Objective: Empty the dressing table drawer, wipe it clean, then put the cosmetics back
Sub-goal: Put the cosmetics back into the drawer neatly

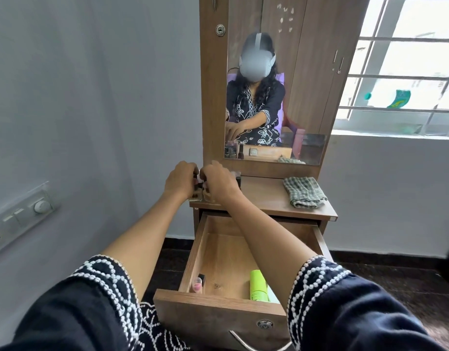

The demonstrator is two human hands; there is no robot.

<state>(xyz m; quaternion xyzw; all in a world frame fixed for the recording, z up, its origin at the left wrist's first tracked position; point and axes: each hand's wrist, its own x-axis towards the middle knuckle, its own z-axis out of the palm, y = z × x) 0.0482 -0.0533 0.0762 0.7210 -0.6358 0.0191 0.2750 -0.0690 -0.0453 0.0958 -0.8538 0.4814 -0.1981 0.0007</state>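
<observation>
The wooden drawer is pulled fully out toward the viewer and is nearly empty. A small pink-and-black cosmetic lies in its near left corner, and a lime green tube lies near the right side, partly hidden by the right forearm.

Above it, at the left end of the table, both hands meet over a cluster of small glass bottles. The left hand and right hand are curled around small bottles, fingertips nearly touching; exactly what each grips is hidden.

A dark bottle stands just behind the right hand. A folded checked cloth rests at the table's right end.

The likely risk: the bottles sit close to the table's left and front edges, so a nudge while setting one down could tip another over or off, possibly into the drawer or onto the floor.
</observation>
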